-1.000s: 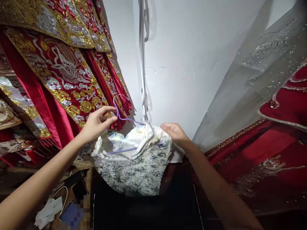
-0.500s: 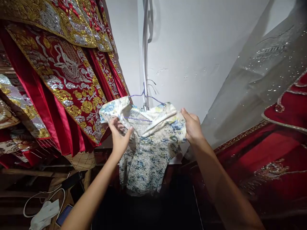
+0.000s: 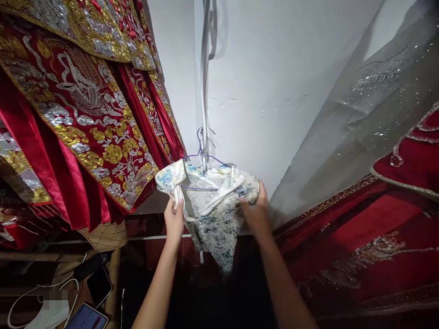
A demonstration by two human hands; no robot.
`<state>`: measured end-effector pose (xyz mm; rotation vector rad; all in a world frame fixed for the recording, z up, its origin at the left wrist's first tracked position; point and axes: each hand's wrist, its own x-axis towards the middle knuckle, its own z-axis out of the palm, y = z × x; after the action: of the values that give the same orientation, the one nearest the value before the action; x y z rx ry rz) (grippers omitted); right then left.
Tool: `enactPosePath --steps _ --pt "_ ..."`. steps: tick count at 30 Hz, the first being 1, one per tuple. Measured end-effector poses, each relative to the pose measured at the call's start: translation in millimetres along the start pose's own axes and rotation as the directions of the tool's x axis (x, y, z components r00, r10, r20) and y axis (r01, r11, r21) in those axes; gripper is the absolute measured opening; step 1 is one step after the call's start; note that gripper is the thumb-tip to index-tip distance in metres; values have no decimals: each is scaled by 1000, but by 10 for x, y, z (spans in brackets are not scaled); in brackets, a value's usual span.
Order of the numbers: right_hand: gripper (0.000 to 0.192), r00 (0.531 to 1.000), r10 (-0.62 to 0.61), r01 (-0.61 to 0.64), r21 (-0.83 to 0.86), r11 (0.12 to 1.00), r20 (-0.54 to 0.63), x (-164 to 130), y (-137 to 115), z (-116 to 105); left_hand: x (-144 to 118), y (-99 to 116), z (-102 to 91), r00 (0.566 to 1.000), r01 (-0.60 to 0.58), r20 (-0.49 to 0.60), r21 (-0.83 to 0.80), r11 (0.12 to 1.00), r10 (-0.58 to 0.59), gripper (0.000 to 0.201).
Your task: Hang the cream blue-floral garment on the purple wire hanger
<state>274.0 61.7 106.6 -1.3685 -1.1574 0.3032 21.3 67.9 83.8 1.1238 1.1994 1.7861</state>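
Note:
A short-sleeved floral shirt (image 3: pixel 219 224) in white, blue and yellow, with a white-trimmed V neck, hangs on a thin purple hanger (image 3: pixel 200 151). My left hand (image 3: pixel 174 221) is closed on the white neck edge, its thumb in front. At the opposite sleeve, my right hand (image 3: pixel 255 212) grips the cloth with thumb in front and fingers at the far side; it is somewhat blurred. The lower part of the shirt tapers to a bunched point above the dark floor.
Red and gold embroidered garments (image 3: pixel 92 114) hang on the left. A sheer grey sparkling cloth (image 3: pixel 343 119) and a red beaded garment (image 3: pixel 377 219) are on the right. Behind is a white wall (image 3: pixel 260 68). Phones, including a lit phone (image 3: pixel 87 317), lie lower left beside a white cable (image 3: pixel 20 297).
The shirt and hanger have moved lower in view. My left hand has closed on the neck edge from a more open pose. My right hand has shifted inward and down, and the hem has drawn together.

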Motion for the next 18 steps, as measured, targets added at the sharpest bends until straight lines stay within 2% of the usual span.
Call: enactPosePath --steps 1,2,3,4,6,8,10,15,18 --pt "84 999 -11 9 -55 998 -33 -197 43 117 -115 -19 -23 1000 26 -3 -10 1000 -26 33" --pt "82 1000 6 -7 -57 998 -25 -413 72 251 -229 -25 -43 999 44 -5 -14 999 -44 34" --pt "73 999 35 -35 -22 999 28 -634 86 393 -335 -14 -61 998 62 4 -12 998 -62 34" --pt "58 987 64 -72 46 996 148 -843 85 531 -429 11 -76 996 83 25 -9 997 -82 33" --pt "34 891 151 -256 200 946 428 -1163 48 758 -572 97 -97 987 137 85 -8 991 -136 34" --pt "30 776 171 -407 277 870 607 -1307 -10 883 -651 204 -110 972 191 145 -14 982 -187 34" --pt "30 731 171 -465 298 834 661 -1298 -63 902 -685 301 -124 957 228 191 -22 974 -219 34" --pt "30 734 148 -465 332 821 663 -1115 -172 684 -715 439 -124 956 234 196 -50 971 -220 31" --pt "34 701 143 -477 310 822 698 -1087 -226 548 -746 503 -80 965 224 157 -78 971 -210 30"
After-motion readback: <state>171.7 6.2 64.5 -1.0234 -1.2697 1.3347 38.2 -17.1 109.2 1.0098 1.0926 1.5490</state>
